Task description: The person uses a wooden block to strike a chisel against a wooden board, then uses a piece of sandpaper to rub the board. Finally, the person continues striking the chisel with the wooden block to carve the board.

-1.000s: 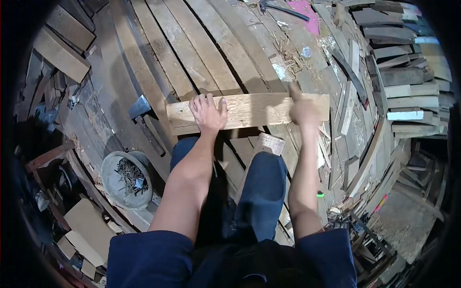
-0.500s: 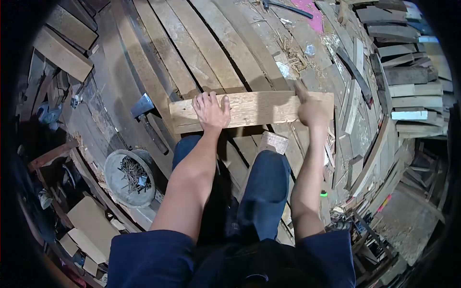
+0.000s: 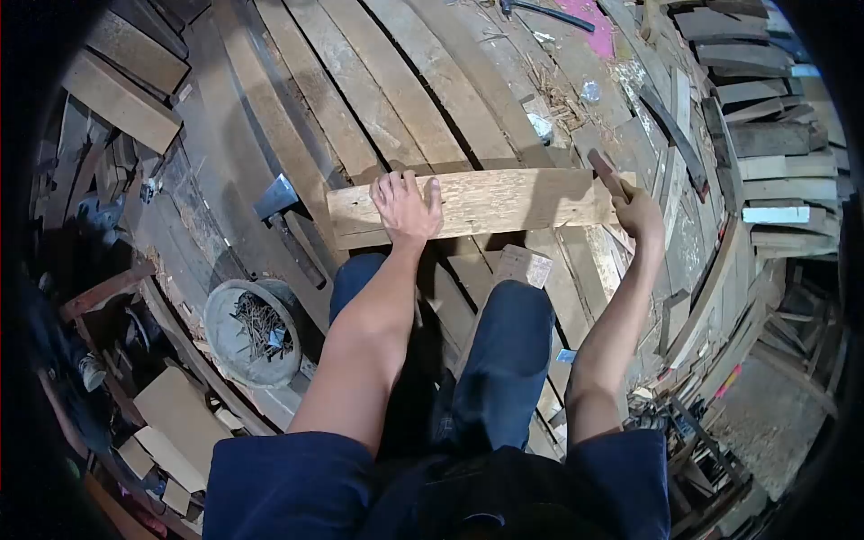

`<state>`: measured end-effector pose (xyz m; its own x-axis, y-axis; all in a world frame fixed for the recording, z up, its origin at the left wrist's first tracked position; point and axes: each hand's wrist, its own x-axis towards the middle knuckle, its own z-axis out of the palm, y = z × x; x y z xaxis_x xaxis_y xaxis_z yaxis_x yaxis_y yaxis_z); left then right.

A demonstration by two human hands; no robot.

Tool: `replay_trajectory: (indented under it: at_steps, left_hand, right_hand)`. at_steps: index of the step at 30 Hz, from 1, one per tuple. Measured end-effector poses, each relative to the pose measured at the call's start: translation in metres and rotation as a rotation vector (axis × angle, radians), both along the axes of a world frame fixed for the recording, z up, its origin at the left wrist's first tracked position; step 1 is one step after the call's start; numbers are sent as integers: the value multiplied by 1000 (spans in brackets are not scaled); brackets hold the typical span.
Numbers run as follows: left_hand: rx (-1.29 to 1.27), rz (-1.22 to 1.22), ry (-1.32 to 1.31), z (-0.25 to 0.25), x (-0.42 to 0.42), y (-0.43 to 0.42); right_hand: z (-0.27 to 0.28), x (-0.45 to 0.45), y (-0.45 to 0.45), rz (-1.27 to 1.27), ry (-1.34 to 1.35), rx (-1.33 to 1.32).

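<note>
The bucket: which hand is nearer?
Left. The left hand rests on the board, ahead and right of the bucket; the right hand is farther right, near the board's end.

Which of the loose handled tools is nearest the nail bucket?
The hatchet-like tool left of the plank, its broad metal head shining; the dark hammer lies much farther off, by the pink sheet.

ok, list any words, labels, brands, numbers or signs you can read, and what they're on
None readable.
Board under the left hand: no lettering I can make out, just a rough surface.
Small blue piece beside the right leg: too small to tell if it's printed.
Blue scrap in the bucket: too small to tell.
</note>
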<state>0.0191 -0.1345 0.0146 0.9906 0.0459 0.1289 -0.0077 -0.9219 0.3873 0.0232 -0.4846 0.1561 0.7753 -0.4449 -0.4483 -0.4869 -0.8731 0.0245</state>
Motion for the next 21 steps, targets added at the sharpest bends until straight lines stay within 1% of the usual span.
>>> replay_trajectory:
  at_steps: [2, 3, 4, 5, 7, 9, 10, 11, 12, 13, 14, 15, 16, 17, 19, 21]
  left_hand:
    - [24, 4, 2, -4, 1, -1]
    - [18, 7, 29, -4, 0, -2]
    - [12, 9, 50, -4, 1, -2]
    - [9, 9, 73, -4, 1, -2]
    - [8, -8, 36, -2, 1, 0]
    - [-7, -32, 0, -1, 0, 0]
    - [10, -26, -44, -5, -1, -1]
    - [-6, -24, -24, -6, -2, -2]
    - [-20, -18, -5, -6, -1, -2]
    - [-33, -7, 14, -6, 0, -1]
    - [-12, -2, 54, -6, 0, -1]
    - [-6, -3, 71, -5, 1, 0]
    - [-1, -2, 84, -3, 2, 0]
    - [4, -2, 97, -1, 2, -1]
    - [16, 2, 56, 1, 0, -3]
    - [17, -9, -16, -5, 0, -1]
  right_hand:
    - [8, -3, 22, 17, -25, -1]
    - [-7, -1, 46, 15, 51, -125]
    - [-1, -2, 81, 35, 53, -40]
    - [9, 0, 114, 111, 57, 43]
    - [-5, -2, 155, 283, 84, 231]
    - [0, -8, 154, 292, 17, 298]
    - [-31, -5, 119, 274, -3, 379]
    - [-22, -5, 92, 263, -8, 464]
    - [-9, -6, 70, 208, -54, 427]
    - [-18, -6, 36, 48, -24, 351]
    - [3, -9, 21, 11, -99, 121]
    - [-10, -14, -14, -88, -158, 84]
    - [-20, -20, -43, -43, -222, 56]
    - [-11, -20, -35, -43, -207, 7]
    - [-15, -10, 10, -159, -103, -65]
    - [-28, -10, 62, -19, -41, 32]
